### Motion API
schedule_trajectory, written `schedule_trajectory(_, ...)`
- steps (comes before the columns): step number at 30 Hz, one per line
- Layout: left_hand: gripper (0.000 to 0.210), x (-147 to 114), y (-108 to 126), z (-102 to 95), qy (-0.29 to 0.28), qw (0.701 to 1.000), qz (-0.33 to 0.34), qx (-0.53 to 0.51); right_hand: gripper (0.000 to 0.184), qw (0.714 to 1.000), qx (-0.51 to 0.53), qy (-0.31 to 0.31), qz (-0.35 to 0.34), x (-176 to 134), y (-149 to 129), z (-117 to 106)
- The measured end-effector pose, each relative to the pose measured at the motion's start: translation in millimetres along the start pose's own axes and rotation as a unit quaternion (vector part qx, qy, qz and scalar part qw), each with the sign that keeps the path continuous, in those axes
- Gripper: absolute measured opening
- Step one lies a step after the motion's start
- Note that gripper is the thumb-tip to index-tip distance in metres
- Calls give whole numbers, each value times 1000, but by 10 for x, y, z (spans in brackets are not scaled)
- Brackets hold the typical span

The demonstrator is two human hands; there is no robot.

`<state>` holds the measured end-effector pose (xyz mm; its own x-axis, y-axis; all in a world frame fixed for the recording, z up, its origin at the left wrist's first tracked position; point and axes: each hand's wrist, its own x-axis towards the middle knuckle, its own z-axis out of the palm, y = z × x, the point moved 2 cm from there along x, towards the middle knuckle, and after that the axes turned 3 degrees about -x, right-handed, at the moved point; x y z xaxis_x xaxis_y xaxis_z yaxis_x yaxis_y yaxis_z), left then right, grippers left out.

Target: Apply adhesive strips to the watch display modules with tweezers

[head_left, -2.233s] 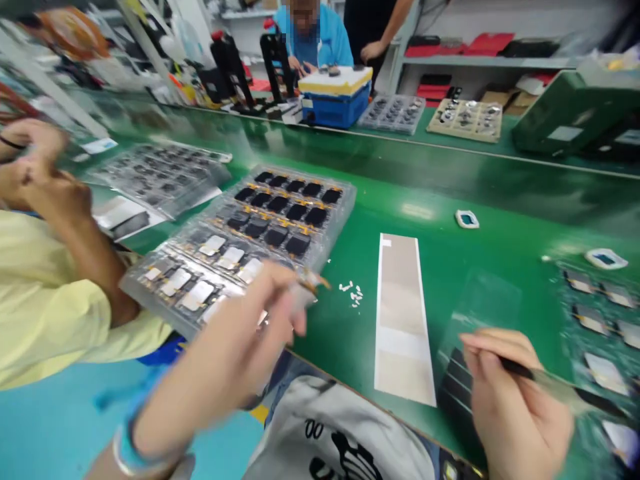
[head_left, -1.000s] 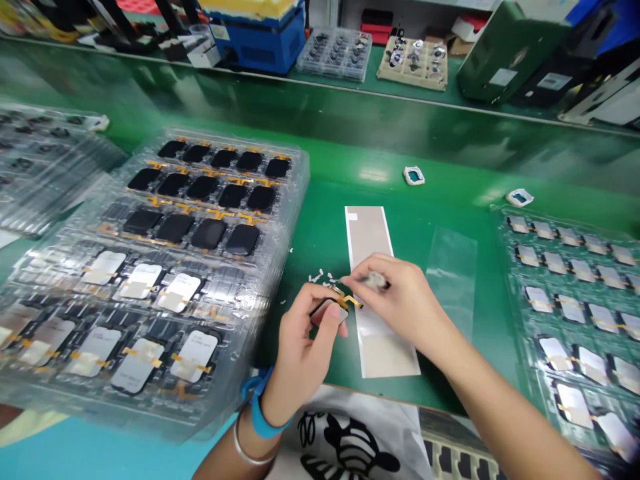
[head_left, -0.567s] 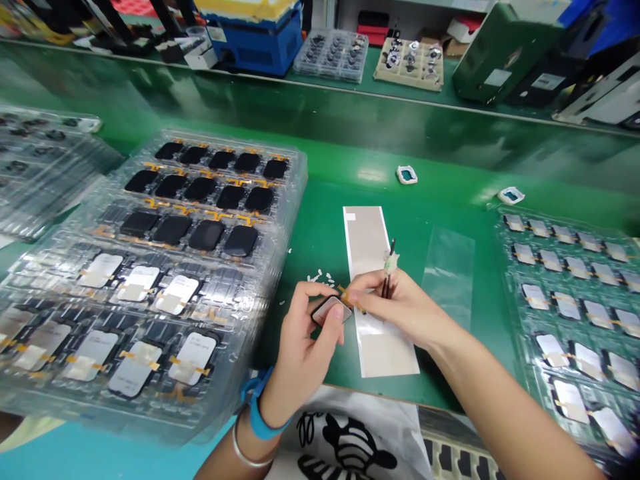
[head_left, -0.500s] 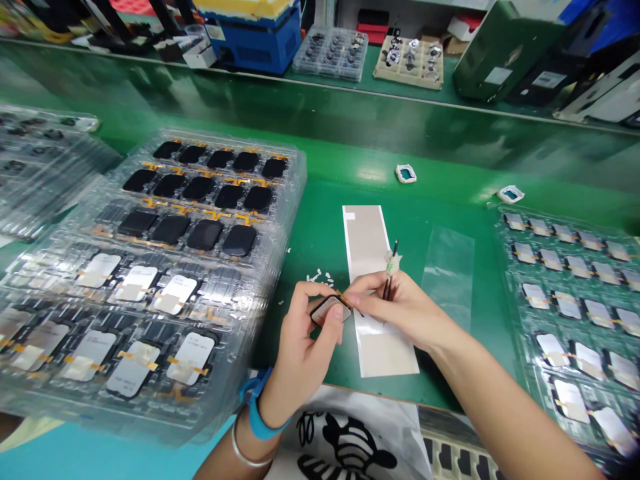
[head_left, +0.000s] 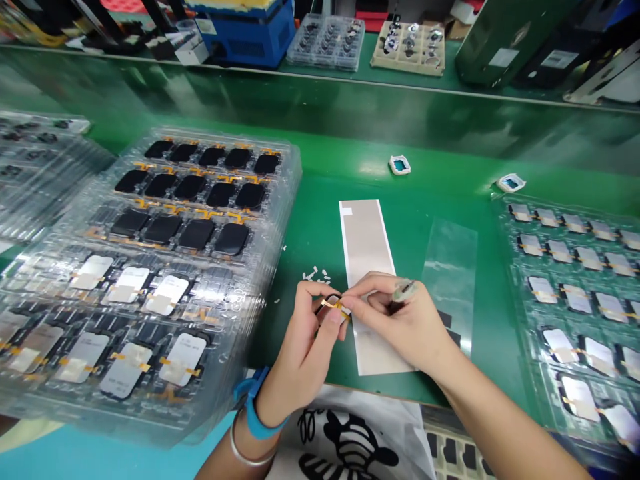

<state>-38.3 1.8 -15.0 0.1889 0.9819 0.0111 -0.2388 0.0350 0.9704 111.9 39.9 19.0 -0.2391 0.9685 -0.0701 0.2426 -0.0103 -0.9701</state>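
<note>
My left hand [head_left: 313, 340] is closed around the edges of a small watch display module [head_left: 327, 321], thumb across its pale back. An orange flex cable [head_left: 336, 307] lies folded over that back. At the cable's right end, the thumb and forefinger of my right hand [head_left: 395, 313] are pinched together. Tweezers [head_left: 404, 290] stay tucked in the same hand, mostly hidden by the fingers. Beneath my right hand is a long beige adhesive sheet [head_left: 370, 240] with white edges. Small white scraps [head_left: 316, 275] are scattered beside it.
Stacked clear trays [head_left: 295, 173] of display modules fill the left. Another tray [head_left: 530, 333] of modules stands right. Clear film [head_left: 450, 267] lies right of the sheet, with dark pieces [head_left: 446, 320] near it. Two small white-framed parts [head_left: 400, 165] sit behind, below a shelf [head_left: 240, 73].
The flex cable, which stuck out to the right, is now folded over the module's back. The tweezers have tipped from upright into my right hand. Dark pieces near the film have come into view.
</note>
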Motion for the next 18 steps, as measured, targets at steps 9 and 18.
schedule_trajectory(9, 9, 29, -12, 17, 9, 1000, -9, 13, 13, 999, -7, 11, -32, 2, -9, 28)
schedule_trajectory(18, 6, -87, 97, 52, -42, 977, 2, 208, 35, 978, -68, 161, -117, -403, 125, -366)
